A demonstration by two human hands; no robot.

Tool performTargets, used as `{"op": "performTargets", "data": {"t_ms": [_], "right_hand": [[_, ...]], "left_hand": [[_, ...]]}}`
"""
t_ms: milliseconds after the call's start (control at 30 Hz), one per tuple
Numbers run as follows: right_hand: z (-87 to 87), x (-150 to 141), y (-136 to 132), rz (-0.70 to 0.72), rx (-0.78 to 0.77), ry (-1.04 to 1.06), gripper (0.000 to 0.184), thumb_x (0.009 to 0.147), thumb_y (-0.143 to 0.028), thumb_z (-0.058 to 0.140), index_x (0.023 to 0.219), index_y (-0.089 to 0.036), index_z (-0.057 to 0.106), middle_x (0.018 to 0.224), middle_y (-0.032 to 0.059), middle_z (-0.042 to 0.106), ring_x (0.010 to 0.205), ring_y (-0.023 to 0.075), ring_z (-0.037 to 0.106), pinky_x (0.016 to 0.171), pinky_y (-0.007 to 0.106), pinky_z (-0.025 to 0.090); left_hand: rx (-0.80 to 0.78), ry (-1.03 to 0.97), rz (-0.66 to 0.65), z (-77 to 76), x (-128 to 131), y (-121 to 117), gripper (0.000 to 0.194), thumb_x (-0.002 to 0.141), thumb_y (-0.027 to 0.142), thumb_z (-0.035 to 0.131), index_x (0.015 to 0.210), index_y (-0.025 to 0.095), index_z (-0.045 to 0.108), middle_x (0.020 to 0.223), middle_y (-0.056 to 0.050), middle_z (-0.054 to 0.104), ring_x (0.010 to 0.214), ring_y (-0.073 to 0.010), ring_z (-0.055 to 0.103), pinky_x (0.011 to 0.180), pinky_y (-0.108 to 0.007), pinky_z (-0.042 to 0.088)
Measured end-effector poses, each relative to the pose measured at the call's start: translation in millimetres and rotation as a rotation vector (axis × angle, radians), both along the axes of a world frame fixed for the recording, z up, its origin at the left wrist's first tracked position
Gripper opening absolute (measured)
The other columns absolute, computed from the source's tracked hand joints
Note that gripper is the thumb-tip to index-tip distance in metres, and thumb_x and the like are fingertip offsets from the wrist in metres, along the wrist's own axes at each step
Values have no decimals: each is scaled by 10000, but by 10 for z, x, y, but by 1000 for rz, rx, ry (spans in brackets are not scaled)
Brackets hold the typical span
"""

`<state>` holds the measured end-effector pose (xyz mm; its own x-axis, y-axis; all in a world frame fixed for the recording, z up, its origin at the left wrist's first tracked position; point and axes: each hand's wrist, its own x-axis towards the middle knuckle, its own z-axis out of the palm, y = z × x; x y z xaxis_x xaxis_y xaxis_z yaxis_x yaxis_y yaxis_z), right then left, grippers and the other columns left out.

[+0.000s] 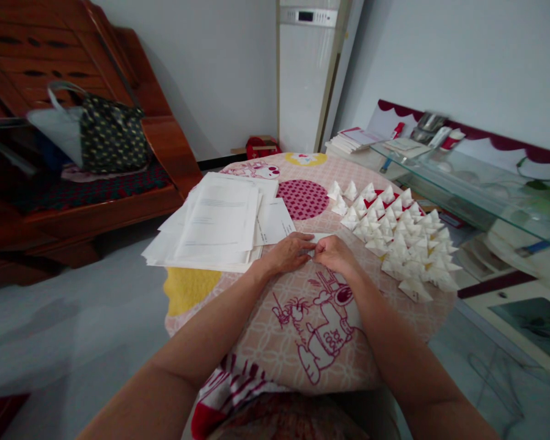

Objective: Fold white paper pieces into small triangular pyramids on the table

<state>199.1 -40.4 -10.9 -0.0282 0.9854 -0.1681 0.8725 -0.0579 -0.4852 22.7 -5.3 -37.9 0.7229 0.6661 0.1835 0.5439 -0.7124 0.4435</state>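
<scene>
My left hand and my right hand meet at a small piece of white paper on the cloth-covered table. My right hand's thumb and fingers are pinched on the paper's near edge. The fingers of my left hand close on its left side, and both hands hide most of it. To the left lies a loose stack of printed white paper sheets. Many folded white paper boats, small and pointed, stand in rows on the right.
The round table wears a pink patterned tablecloth. Along the right wall runs a glass-topped cabinet with cups and papers on it. A wooden bench with a dotted bag stands left; a white air conditioner is behind.
</scene>
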Motion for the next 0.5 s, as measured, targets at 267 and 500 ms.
{"op": "performTargets", "data": {"t_ms": [267,500], "right_hand": [[43,267,-17,-73,-64,3,66,689,-116,675,686,-163,720,570,16,653,544,130,583,517,227,369],[66,597,-51,-179,-124,189,130,686,-70,619,596,-163,619,448,-29,539,407,100,473,429,213,317]], "left_hand": [[-14,-16,5,-70,-13,21,433,893,193,605,1320,190,676,1456,-117,599,1362,-263,547,1152,-457,459],[-18,4,7,-54,-9,30,454,888,203,611,1339,195,665,1471,-105,589,1365,-254,543,1166,-438,441]]}}
